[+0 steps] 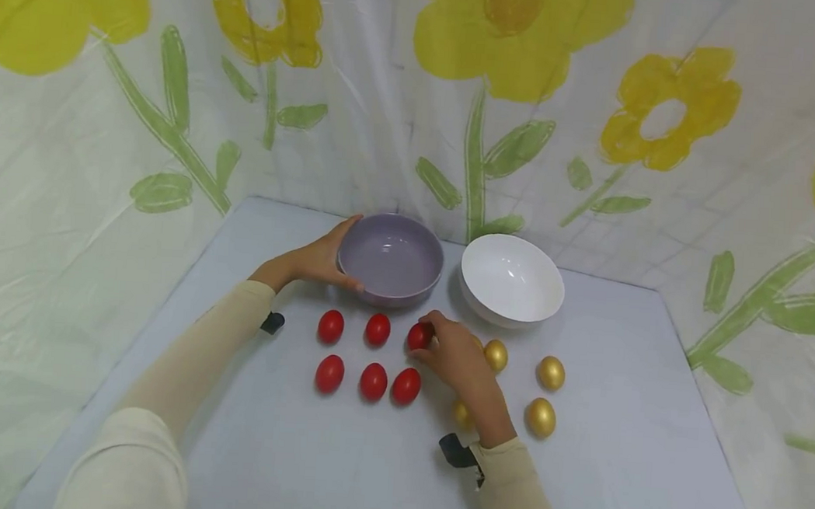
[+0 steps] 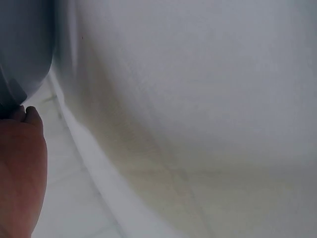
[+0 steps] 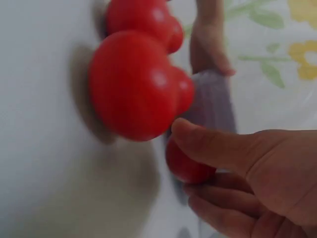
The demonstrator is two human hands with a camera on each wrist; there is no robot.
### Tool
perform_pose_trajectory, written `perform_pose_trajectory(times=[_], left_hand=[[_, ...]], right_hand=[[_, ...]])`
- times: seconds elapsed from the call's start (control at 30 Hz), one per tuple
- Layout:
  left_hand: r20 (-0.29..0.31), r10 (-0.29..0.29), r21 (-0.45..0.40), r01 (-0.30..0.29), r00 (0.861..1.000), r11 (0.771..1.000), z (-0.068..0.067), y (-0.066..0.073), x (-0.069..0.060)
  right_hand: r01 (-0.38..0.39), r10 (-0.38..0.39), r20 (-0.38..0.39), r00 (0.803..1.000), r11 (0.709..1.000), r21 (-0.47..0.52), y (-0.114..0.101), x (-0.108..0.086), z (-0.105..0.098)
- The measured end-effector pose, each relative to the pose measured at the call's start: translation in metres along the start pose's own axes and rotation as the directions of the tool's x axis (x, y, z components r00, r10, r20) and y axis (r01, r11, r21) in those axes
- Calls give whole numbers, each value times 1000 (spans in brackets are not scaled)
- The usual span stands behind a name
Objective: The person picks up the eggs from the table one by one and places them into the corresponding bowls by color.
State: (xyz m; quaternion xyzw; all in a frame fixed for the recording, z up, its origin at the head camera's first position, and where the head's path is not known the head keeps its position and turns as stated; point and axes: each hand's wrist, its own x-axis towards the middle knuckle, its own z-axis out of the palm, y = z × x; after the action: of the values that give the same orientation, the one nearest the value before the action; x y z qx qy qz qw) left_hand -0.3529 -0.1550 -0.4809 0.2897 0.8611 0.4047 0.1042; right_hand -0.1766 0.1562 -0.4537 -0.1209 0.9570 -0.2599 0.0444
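On the pale surface with five visible gold eggs, one round lilac bowl is held by the left grip, one of six red eggs by the right.

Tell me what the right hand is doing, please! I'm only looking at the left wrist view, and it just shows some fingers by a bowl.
Observer: The right hand is pinching a red egg.
Operator: Ooh! And is anything inside my bowl?
Observer: Nothing shows inside it in the head view.
Operator: Is there another one near it?
Observer: Yes, a white bowl stands to its right.
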Motion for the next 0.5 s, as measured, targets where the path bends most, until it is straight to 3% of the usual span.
perform_pose_trajectory(times=[0.13,0.27,0.37,0.5], left_hand=[[-15,5,7,-5,1000,1000,-2,1,-2],[-20,20,0,-20,1000,1000,-2,3,-2],[-12,16,-1,-16,1000,1000,0,1,-1],[1,-17,0,17,1000,1000,4,-1,-1]], right_hand=[[119,-116,-32,993,982,149,-10,4,-20],[273,-246,-135,960,927,258,-28,19,-44],[348,-300,-209,931,902,254,-38,36,-58],[372,-328,-233,915,910,180,-44,67,-65]])
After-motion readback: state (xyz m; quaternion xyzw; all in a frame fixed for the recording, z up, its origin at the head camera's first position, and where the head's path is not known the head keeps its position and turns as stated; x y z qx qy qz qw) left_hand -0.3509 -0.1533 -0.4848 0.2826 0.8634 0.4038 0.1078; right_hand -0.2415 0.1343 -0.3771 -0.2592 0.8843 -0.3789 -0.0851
